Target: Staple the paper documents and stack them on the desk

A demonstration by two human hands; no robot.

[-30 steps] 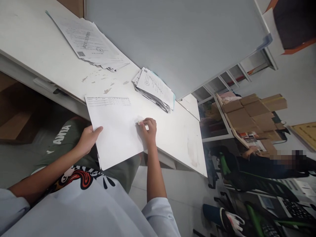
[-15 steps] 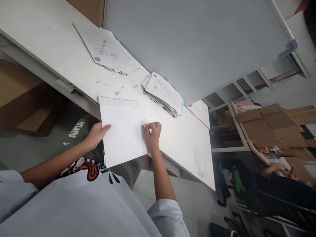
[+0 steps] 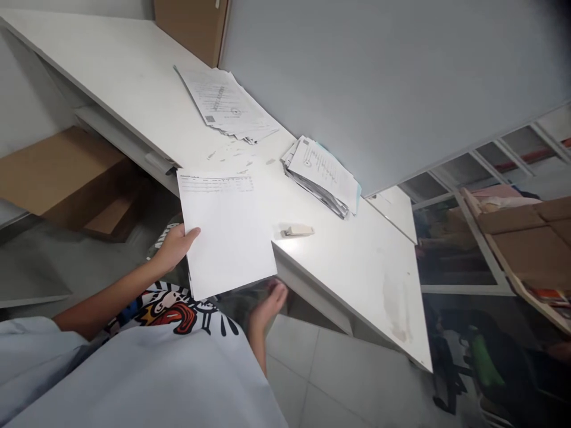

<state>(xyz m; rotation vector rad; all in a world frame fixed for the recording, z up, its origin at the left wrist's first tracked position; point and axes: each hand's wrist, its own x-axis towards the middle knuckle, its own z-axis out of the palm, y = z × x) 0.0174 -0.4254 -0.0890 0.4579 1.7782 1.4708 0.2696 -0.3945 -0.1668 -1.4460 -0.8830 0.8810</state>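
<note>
My left hand point(image 3: 178, 246) is closed on the left edge of a stack of white paper sheets point(image 3: 229, 238), thumb on top. The top sheet carries a few lines of small printed text along its far edge. The stack juts over the front edge of the white desk point(image 3: 352, 279). Just below the stack's near right corner, my right hand point(image 3: 267, 304) holds nothing that I can see; its fingers are loosely apart and slightly blurred. A small cream stapler point(image 3: 298, 230) lies on the desk to the right of the stack.
Two piles of printed papers, a fanned pile point(image 3: 225, 104) and a thicker pile point(image 3: 321, 172), lie against a grey panel point(image 3: 379, 83). Cardboard boxes point(image 3: 62, 172) stand below left. On the right are a shelf rack and a chair point(image 3: 486, 356).
My right hand has let go of the stapler, which now lies on the desk, and has moved down below the stack's corner. The left hand keeps its hold. The view has shifted.
</note>
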